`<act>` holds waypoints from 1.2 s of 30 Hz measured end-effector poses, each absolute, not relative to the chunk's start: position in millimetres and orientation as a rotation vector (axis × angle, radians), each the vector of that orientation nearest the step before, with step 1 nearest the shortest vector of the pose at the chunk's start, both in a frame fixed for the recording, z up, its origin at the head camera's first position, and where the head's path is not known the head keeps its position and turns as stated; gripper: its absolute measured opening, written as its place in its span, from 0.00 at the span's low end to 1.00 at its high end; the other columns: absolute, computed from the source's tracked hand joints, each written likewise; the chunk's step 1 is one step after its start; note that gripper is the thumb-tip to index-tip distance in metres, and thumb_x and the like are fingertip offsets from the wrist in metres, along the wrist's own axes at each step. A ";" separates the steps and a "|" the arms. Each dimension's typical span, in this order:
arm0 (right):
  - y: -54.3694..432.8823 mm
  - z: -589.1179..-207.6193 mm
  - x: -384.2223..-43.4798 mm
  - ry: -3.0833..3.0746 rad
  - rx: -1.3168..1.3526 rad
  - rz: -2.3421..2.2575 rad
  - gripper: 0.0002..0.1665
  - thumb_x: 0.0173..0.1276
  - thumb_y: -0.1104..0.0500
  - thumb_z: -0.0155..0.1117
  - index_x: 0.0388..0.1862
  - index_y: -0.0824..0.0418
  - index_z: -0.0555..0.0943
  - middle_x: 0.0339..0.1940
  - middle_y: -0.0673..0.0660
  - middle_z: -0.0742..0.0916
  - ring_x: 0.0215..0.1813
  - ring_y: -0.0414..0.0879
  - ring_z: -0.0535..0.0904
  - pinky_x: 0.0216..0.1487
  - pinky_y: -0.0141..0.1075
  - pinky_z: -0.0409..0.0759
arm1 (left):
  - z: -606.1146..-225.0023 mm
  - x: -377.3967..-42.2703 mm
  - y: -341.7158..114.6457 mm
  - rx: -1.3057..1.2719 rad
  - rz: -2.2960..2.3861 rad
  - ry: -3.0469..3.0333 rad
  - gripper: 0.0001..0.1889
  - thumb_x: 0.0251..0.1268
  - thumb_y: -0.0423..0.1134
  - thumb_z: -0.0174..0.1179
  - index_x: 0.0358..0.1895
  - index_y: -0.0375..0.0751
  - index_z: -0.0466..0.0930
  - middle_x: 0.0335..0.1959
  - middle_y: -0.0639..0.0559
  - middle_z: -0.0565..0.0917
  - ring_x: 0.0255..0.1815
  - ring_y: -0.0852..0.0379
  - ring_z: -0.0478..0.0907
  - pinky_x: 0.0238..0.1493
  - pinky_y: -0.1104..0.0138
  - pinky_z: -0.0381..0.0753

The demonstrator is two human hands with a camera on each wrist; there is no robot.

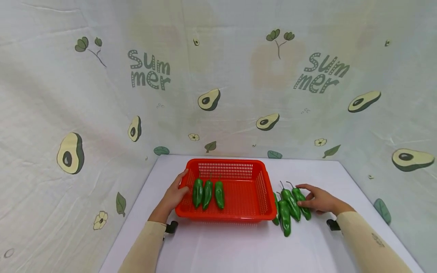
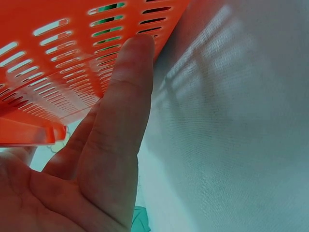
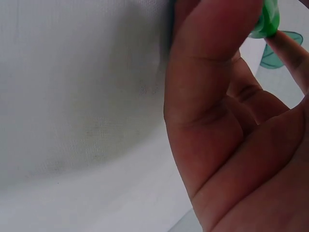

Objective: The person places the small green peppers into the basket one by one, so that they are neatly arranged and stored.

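Observation:
A red plastic basket [image 1: 239, 193] with slotted walls stands on the table, three green chili peppers [image 1: 219, 195] lying side by side in its left part. My left hand [image 1: 173, 196] grips its left rim, thumb over the edge; in the left wrist view, fingers [image 2: 118, 121] of that hand press against the slotted outer wall. To the right of the basket lie several more green chili peppers [image 1: 285, 218], one partly hidden by the rim. My right hand [image 1: 319, 199] holds the rightmost chili pepper [image 1: 300, 195] between thumb and fingers. Only a bit of green pepper [image 3: 269, 19] shows in the right wrist view.
A white cloth covers the table [image 1: 218, 250]. Behind it and at both sides hangs a pale curtain [image 1: 232, 76] printed with avocados, leaves and lettering. The loose peppers lie close against the basket's right side.

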State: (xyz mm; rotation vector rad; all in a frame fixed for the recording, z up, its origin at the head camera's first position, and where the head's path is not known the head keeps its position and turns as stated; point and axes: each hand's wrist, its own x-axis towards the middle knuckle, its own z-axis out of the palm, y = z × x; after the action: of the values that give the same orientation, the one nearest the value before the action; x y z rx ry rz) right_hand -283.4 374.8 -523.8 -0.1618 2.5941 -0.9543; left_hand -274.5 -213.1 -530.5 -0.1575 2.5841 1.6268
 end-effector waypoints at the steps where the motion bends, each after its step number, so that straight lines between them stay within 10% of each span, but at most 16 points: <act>1: 375.1 -524.6 -283.1 2.591 -0.160 -0.962 0.51 0.65 0.45 0.79 0.81 0.57 0.66 0.43 0.61 0.82 0.30 0.52 0.79 0.27 0.47 0.81 | -531.0 -275.1 -213.2 -0.156 1.625 2.583 0.40 0.70 0.43 0.54 0.83 0.75 0.56 0.79 0.41 0.66 0.62 0.38 0.75 0.57 0.45 0.84; 36: 381.1 -532.3 -280.8 2.733 -0.051 -0.952 0.54 0.59 0.39 0.82 0.74 0.62 0.65 0.52 0.67 0.84 0.40 0.50 0.83 0.36 0.43 0.82 | -523.3 -280.7 -220.2 -0.092 1.451 2.702 0.39 0.71 0.44 0.56 0.83 0.74 0.57 0.71 0.39 0.76 0.48 0.45 0.80 0.43 0.57 0.87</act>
State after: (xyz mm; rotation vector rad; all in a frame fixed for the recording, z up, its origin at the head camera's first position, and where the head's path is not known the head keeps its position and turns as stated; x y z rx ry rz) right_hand -280.8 381.1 -532.3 -0.0511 2.7326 -0.9517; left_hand -280.7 -220.2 -523.3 -0.0922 2.7021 1.4506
